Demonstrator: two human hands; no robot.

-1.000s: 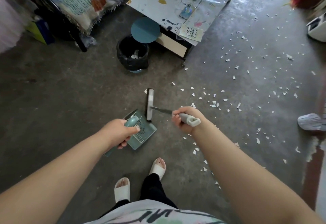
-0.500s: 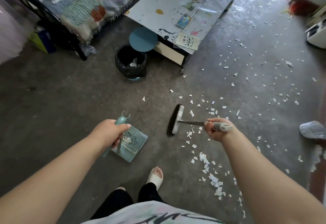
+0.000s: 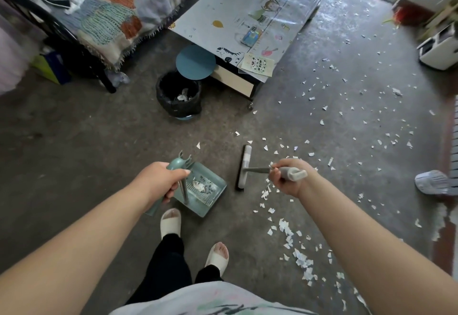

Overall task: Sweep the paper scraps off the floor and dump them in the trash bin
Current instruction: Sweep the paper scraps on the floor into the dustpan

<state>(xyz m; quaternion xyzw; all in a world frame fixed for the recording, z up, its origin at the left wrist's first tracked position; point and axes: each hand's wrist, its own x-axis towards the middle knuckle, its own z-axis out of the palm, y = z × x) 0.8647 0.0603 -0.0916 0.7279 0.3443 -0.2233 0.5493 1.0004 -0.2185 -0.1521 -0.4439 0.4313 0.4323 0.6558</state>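
Observation:
My left hand point(image 3: 158, 181) grips the teal handle of a teal dustpan point(image 3: 210, 192) that rests on the floor with a few white scraps in it. My right hand point(image 3: 288, 178) grips the grey handle of a small broom point(image 3: 244, 166), whose head stands on the floor just right of the pan. White paper scraps point(image 3: 292, 238) lie scattered under my right arm and across the floor to the right. A black-lined trash bin point(image 3: 179, 96) stands further ahead, holding some crumpled paper.
A low table point(image 3: 243, 17) with a teal round stool point(image 3: 195, 60) stands behind the bin. A sofa with a patterned blanket point(image 3: 111, 17) is at far left. A grey slipper point(image 3: 432, 182) lies at right. My feet in white slippers point(image 3: 171, 223) are below the pan.
The broom pulled away from the dustpan to the right and now stands on the floor beside it. The dustpan sits flatter and the view shifted forward.

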